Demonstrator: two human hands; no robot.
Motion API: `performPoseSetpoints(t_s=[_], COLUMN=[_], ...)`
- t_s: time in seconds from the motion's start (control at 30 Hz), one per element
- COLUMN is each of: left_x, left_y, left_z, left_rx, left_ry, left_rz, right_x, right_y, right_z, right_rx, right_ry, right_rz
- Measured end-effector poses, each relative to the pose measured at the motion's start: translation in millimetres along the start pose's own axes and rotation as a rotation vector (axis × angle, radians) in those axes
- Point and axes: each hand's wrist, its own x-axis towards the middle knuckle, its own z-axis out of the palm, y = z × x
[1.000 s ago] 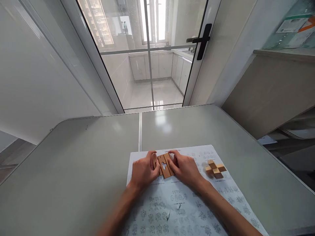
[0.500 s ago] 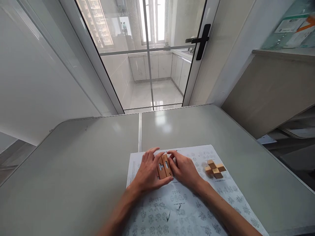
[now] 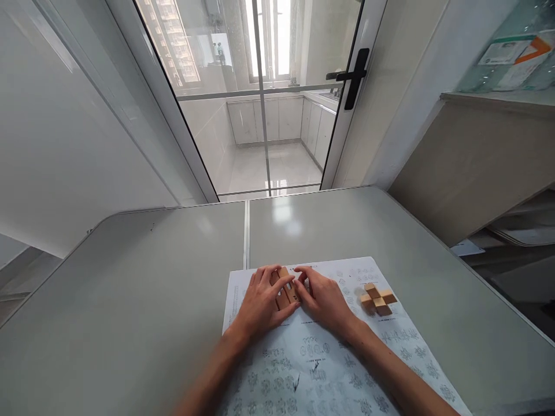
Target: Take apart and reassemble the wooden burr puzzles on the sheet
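Note:
Several wooden puzzle pieces [image 3: 283,297] lie side by side on a printed sheet [image 3: 329,370], the right one marked with a dark "2". My left hand [image 3: 262,300] is closed round them, with a finger across their top and the thumb along their near end. Just to the right, my right hand [image 3: 323,297] has its fingers curled, thumb and forefinger close together by the right piece's edge. Whatever it may pinch is hidden. An assembled cross-shaped wooden puzzle [image 3: 378,299] rests on the sheet, right of my right hand.
The sheet lies on a grey table [image 3: 173,277] with a seam [image 3: 247,231] running away from me. Beyond the far edge stands a glass door with a black handle [image 3: 356,78]. A shelf with plastic-wrapped packages [image 3: 511,58] is at the upper right.
My left forefinger and thumb have drawn in over the pieces, covering more of them. The slots visible before are now mostly hidden. My right fingertips have shifted slightly left.

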Motion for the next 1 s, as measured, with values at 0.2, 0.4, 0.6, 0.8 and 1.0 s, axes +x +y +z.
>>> performPoseSetpoints(t_s=[0.2,0.4,0.6,0.8,1.0], left_x=[0,0,-1,-1,0], left_y=[-8,-10,-11,-12,5], left_z=[4.4,2.9,4.6,3.3,3.6], left_rx=[0.119,0.240,0.330,0.366,0.091], left_ry=[0.171,0.238,0.274,0.298,0.284], left_rz=[-0.226,-0.389,-0.462,-0.399,0.022], right_x=[0,0,0,0,-1], right_y=[6,5,3,1,0], right_z=[2,2,1,0,-2], right_rx=[-0.057,-0.058,-0.060,-0.062,-0.048], right_ry=[-0.002,-0.008,-0.021,-0.018,-0.019], right_rz=[-0.026,-0.031,-0.026,-0.027,-0.043])
